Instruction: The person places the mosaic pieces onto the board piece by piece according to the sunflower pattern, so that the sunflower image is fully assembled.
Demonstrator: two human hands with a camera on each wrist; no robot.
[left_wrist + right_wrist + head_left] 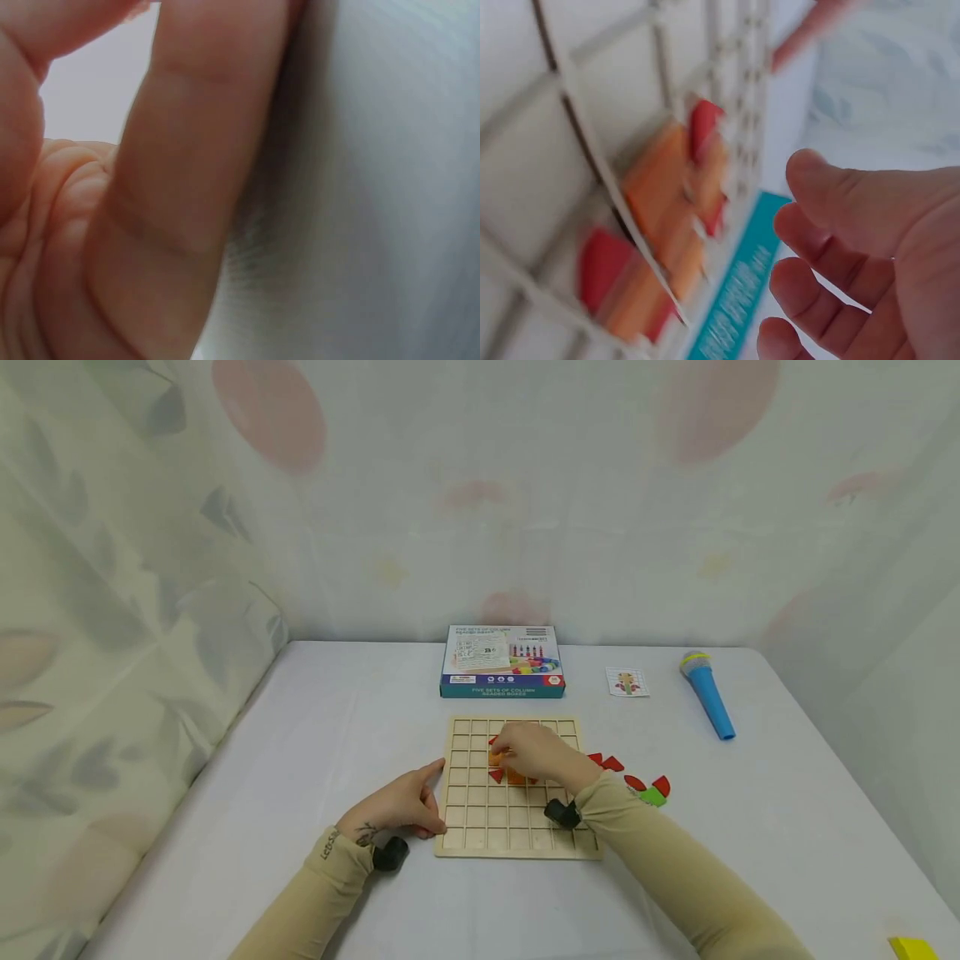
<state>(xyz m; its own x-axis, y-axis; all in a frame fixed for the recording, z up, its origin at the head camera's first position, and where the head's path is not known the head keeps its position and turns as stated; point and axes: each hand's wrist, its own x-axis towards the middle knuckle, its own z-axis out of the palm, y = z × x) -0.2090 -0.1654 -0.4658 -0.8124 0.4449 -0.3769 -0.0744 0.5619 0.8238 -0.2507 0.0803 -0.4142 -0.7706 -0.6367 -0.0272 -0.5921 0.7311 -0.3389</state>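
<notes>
A wooden grid board [476, 842] lies on the white table in front of me. Orange pieces [516, 777] and red pieces [496, 775] sit in its upper middle cells; the right wrist view has orange blocks [660, 187] side by side, with a red piece [604, 270] at one end. My right hand [536, 750] hovers over these pieces, partly covering them. In its wrist view the fingers are bent near the thumb, with nothing seen between them. My left hand [397, 802] touches the board's left edge with index finger and thumb spread apart.
Loose red pieces [613, 764] and a green piece [654, 797] lie right of the board. Behind it are a boxed bead set [502, 681] and a small picture card [627, 682]. A blue toy microphone [711, 700] lies farther right; a yellow object [912, 948] is at the near right.
</notes>
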